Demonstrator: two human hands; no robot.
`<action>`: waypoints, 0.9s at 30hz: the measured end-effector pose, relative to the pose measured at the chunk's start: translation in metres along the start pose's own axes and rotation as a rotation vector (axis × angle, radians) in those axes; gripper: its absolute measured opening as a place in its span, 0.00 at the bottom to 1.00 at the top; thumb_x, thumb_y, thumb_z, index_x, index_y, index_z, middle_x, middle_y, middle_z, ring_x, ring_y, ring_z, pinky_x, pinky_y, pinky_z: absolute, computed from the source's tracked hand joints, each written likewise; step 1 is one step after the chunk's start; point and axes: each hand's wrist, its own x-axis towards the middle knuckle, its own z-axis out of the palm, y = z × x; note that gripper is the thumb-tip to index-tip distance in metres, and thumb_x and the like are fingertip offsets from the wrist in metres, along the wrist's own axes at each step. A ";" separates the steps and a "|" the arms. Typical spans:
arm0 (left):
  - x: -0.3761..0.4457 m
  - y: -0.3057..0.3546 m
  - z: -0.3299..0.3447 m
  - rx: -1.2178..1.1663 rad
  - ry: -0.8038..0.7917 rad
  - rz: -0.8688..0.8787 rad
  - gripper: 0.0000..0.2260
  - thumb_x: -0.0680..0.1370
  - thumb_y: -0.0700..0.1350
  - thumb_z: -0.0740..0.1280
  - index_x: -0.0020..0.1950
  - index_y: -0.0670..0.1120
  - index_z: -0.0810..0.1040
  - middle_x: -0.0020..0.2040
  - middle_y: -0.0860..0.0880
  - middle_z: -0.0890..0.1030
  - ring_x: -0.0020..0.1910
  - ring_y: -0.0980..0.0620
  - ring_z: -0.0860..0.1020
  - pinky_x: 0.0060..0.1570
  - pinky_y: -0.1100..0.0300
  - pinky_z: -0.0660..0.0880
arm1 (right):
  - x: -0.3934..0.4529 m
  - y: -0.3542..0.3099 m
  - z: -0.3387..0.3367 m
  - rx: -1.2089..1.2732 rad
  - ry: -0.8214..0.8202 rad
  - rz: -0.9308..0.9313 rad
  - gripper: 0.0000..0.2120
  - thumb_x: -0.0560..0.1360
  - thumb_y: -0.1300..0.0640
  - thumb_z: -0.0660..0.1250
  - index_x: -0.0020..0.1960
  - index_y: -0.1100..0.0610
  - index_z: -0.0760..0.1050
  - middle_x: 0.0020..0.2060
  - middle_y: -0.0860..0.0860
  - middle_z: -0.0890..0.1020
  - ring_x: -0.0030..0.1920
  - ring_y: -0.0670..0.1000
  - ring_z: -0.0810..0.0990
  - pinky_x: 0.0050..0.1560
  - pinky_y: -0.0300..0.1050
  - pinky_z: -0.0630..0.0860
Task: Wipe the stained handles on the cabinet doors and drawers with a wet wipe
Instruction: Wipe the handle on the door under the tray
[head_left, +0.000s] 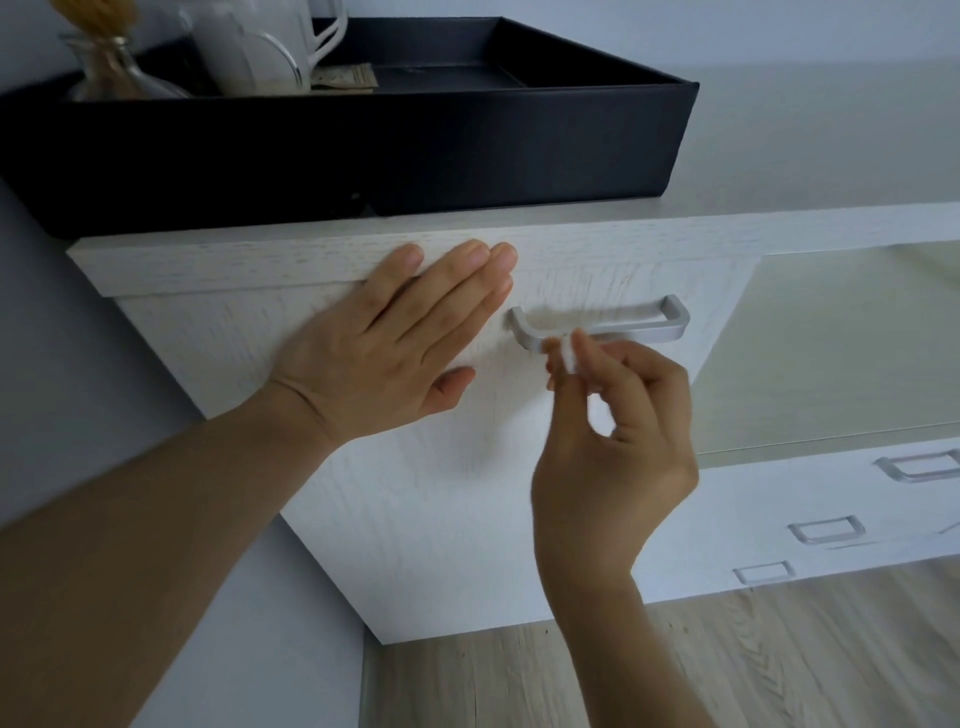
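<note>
**Wipe meets the top handle**

My left hand (395, 332) lies flat on the white cabinet door (415, 467), fingers straight and together, their tips up at the edge of the cabinet top (779, 221), thumb spread out below. It grips nothing; it only presses on the wood grain just left of the handle.

My right hand (618, 415) comes up from below with a small wad of white wet wipe (566, 356) pinched between thumb and fingertips, the other fingers curled in behind. The wipe sits against the underside of the silver bar handle (602, 325), near its left end. The handle runs level across the upper part of the door, and there's a brownish smudge on the door just behind its left half.

Off to the right, three more silver handles (826, 530) sit one below another on the lower drawer fronts, well apart from my hands. Up top, a black tray (467, 140) rests on the cabinet, holding a white jug (254, 47) and a glass bottle (111, 70). Pale wood floor (727, 670) below.
</note>
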 end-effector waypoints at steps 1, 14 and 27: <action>0.000 0.000 0.000 0.006 -0.003 0.005 0.32 0.81 0.57 0.49 0.76 0.33 0.53 0.75 0.33 0.52 0.76 0.38 0.48 0.73 0.46 0.50 | -0.001 -0.001 0.000 0.000 -0.023 -0.026 0.06 0.69 0.67 0.73 0.46 0.63 0.82 0.41 0.51 0.78 0.42 0.42 0.75 0.44 0.24 0.72; 0.001 0.000 -0.001 -0.008 -0.005 0.006 0.32 0.81 0.56 0.50 0.76 0.33 0.52 0.74 0.35 0.54 0.74 0.40 0.54 0.73 0.46 0.51 | 0.001 -0.005 0.000 0.105 0.012 0.161 0.05 0.71 0.64 0.73 0.46 0.60 0.82 0.42 0.50 0.78 0.39 0.46 0.79 0.43 0.27 0.74; 0.002 0.001 -0.003 0.000 -0.004 0.005 0.33 0.80 0.56 0.51 0.76 0.34 0.52 0.75 0.38 0.54 0.73 0.41 0.55 0.73 0.47 0.51 | 0.000 -0.006 -0.001 0.090 -0.010 0.128 0.04 0.71 0.62 0.73 0.45 0.57 0.81 0.42 0.49 0.78 0.39 0.42 0.77 0.42 0.28 0.73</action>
